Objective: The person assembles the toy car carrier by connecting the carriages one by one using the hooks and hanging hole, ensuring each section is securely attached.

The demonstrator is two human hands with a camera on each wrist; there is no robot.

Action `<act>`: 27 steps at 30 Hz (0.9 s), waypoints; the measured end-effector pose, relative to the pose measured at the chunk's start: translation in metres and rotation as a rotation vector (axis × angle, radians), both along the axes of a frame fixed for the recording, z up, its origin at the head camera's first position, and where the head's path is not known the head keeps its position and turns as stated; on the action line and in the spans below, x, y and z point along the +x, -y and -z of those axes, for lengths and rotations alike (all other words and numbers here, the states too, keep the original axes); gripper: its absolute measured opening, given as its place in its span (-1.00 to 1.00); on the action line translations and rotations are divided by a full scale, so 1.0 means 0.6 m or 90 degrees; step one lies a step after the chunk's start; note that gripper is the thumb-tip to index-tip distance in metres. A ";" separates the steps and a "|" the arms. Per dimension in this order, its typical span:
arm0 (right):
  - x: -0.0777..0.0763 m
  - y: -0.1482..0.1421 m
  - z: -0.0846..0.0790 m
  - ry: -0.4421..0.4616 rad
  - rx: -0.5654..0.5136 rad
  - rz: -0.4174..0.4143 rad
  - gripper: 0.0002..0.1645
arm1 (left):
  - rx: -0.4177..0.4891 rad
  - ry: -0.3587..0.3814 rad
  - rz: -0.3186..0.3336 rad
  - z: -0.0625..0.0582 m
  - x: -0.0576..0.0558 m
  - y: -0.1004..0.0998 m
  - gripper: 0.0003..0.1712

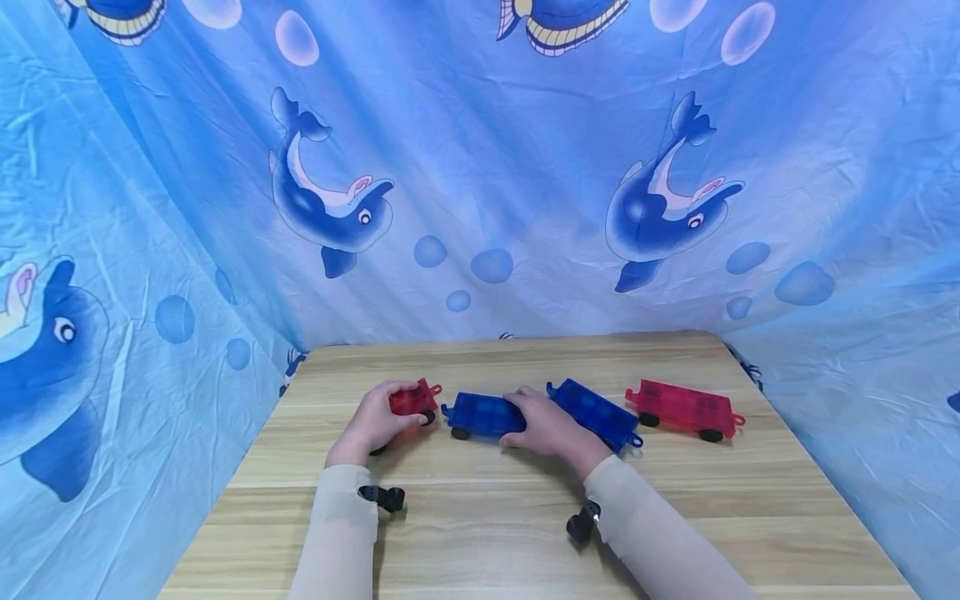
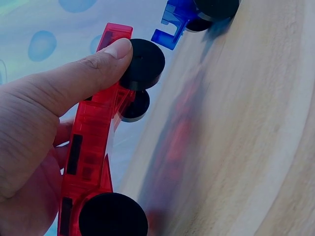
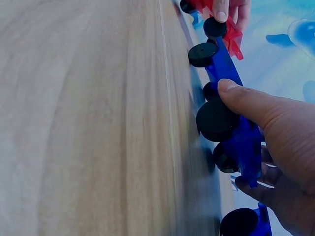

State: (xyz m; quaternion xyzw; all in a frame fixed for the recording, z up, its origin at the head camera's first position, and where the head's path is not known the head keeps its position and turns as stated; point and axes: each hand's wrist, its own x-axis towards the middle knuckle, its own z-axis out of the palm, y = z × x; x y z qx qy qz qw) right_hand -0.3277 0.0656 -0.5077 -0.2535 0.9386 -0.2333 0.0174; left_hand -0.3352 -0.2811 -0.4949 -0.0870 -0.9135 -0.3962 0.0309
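On the left, my left hand (image 1: 375,423) grips a red see-through toy train car (image 1: 422,400) with black wheels, its ring end pointing right. In the left wrist view the thumb presses the side of this red car (image 2: 91,152) near a wheel; the other fingers are mostly behind it. My right hand (image 1: 551,425) holds a blue toy train car (image 1: 478,414) by its right end, thumb at the near side. The blue car's hook (image 2: 165,38) faces the red car's ring across a small gap. Whether the red car's wheels touch the table is unclear.
A second blue car (image 1: 600,412) lies slanted just behind and right of my right hand. Farther right stands another red car (image 1: 686,407), hook toward the left. All are on a wood-grain table (image 1: 465,517), with a blue dolphin-print cloth (image 1: 480,167) behind and at both sides.
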 end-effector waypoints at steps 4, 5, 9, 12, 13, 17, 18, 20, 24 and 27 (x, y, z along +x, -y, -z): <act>-0.003 0.001 -0.002 0.007 -0.004 0.008 0.06 | -0.011 -0.003 -0.002 -0.003 0.002 -0.001 -0.20; -0.004 0.001 -0.002 0.009 -0.005 0.010 0.07 | -0.013 -0.003 0.000 -0.003 0.002 -0.001 -0.20; -0.009 0.004 0.001 0.011 -0.011 0.017 0.07 | -0.012 -0.001 0.001 -0.004 0.003 -0.004 -0.20; -0.014 0.006 0.004 0.007 -0.012 0.020 0.07 | -0.012 -0.005 -0.001 -0.004 0.002 -0.007 -0.22; -0.016 0.006 0.005 0.008 -0.010 0.022 0.08 | -0.014 -0.007 -0.001 -0.004 0.002 -0.007 -0.23; -0.023 0.009 0.009 0.009 -0.007 0.028 0.10 | -0.026 -0.012 0.004 -0.002 0.000 -0.010 -0.29; -0.024 0.009 0.010 0.011 -0.009 0.029 0.10 | -0.028 -0.012 0.004 -0.002 0.000 -0.011 -0.30; -0.026 0.010 0.012 0.010 -0.016 0.029 0.09 | -0.031 -0.010 0.003 -0.002 0.000 -0.012 -0.32; -0.030 0.011 0.015 0.007 -0.024 0.030 0.09 | -0.034 -0.003 -0.002 0.000 0.001 -0.015 -0.33; -0.030 0.012 0.016 0.005 -0.025 0.032 0.09 | -0.034 0.000 0.002 0.003 0.000 -0.016 -0.34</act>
